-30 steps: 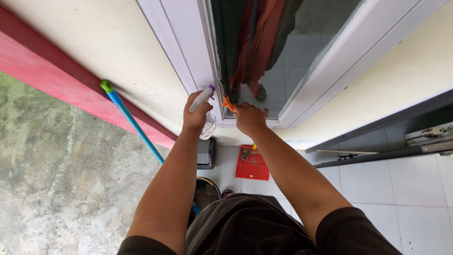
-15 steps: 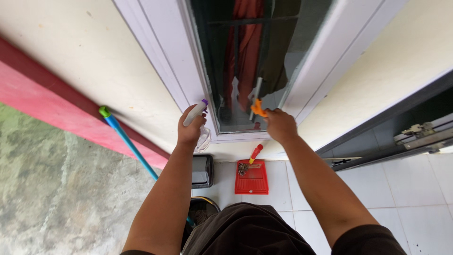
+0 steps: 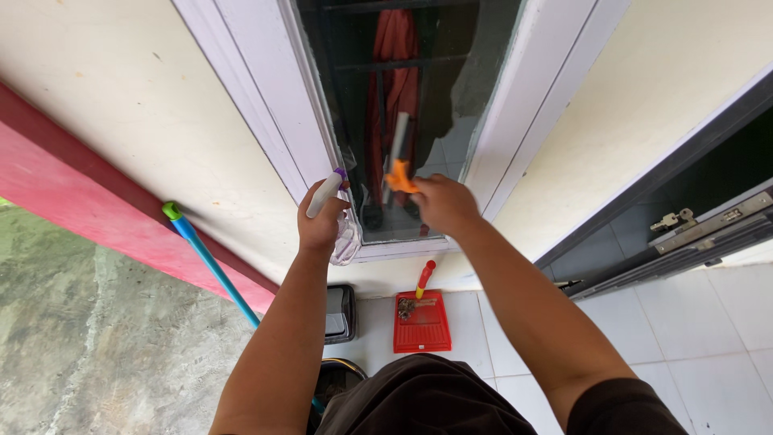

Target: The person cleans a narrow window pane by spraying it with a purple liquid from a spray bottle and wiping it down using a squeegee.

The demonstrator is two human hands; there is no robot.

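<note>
Left hand [image 3: 322, 221] clenched round a clear plastic spray bottle with a white trigger head and purple nozzle [image 3: 328, 195]; right hand [image 3: 441, 203] gripping the orange plastic handle of a window squeegee [image 3: 398, 165] set against the dark glass pane of the white-framed window [image 3: 451, 105]
To wipe this pane well, I judge the blade should stay flat on the glass with even pressure in one straight stroke, and the bottle should be kept off the frame, just beside the pane. The blade's contact edge is hard to make out against the dark reflections, and the bottle's lower body is hidden behind the fingers. On the white tiled floor [image 3: 725, 322] below lie a red plastic dustpan [image 3: 421, 324] and a blue pole with a green tip [image 3: 205, 258], its lower end hidden behind the arm
</note>
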